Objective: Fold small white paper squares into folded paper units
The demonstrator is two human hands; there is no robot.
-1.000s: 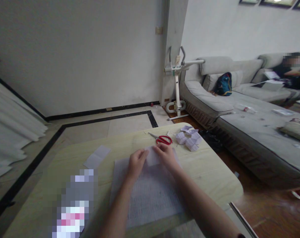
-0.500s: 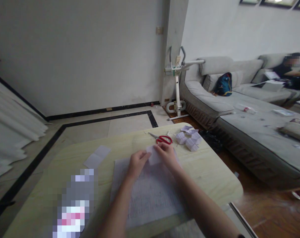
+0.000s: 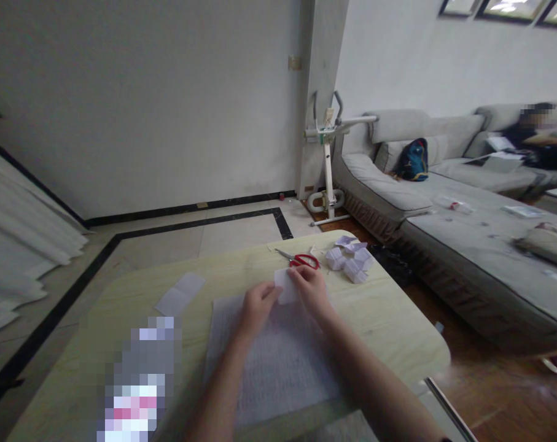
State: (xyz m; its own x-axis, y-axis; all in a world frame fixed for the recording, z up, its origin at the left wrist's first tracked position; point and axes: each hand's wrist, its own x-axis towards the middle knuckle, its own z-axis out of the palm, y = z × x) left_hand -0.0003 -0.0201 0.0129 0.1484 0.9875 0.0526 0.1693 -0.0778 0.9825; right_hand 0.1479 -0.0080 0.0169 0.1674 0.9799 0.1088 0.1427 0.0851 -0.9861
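White paper is the centre of the action in the head view, a small piece (image 3: 284, 294) sitting between two bare hands, over the far edge of a big sheet covered in faint, blurred markings (image 3: 278, 368). Right hand (image 3: 311, 288) has it, thumb and fingers pinching the upper right part! Left hand (image 3: 258, 306) comes in from the other side, fingertips right at the paper's left edge, curled, though whether they pinch it or merely touch, I cannot tell. Just beyond the paper, scissors with red handles (image 3: 306, 261) lie on the pale wooden table (image 3: 398, 325), blades pointing away to the left. Over to the right of those, a cluster of folded white papers (image 3: 357, 270), bunched close together near the table's far right corner. Out left, well apart from the hands, a creased pale paper (image 3: 180, 294) lies flat, and nearer the camera a pixelated patch hides something on the tabletop. Across the room, a grey sofa (image 3: 462, 227) carries a blue backpack (image 3: 415, 161), a white exercise machine (image 3: 328, 162) stands by its end, and a person in dark clothes (image 3: 518, 136) sits far right.
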